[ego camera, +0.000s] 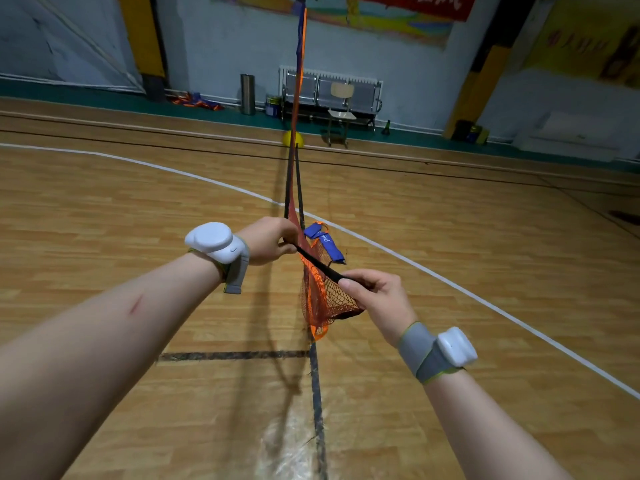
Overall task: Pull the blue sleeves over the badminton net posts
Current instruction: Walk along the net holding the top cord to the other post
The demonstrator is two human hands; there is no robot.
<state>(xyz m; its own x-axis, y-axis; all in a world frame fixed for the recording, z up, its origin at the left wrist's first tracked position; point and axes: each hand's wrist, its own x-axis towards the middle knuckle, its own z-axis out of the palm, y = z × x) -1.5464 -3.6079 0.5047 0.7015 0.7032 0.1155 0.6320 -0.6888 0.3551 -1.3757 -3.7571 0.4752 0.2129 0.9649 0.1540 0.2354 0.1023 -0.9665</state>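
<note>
Blue sleeve (pixel 325 242) just beyond left grip (pixel 270 240), post (pixel 320 266) pinched

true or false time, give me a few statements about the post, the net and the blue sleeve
1. The left hand and right hand both grip the black post. True.
2. The blue sleeve covers the post between the hands. False: it sits bunched beside the post, near the left hand.
3. The orange net hangs bunched under the post. True.
4. The floor is green carpet. False: it is wooden boards with painted lines.
</note>
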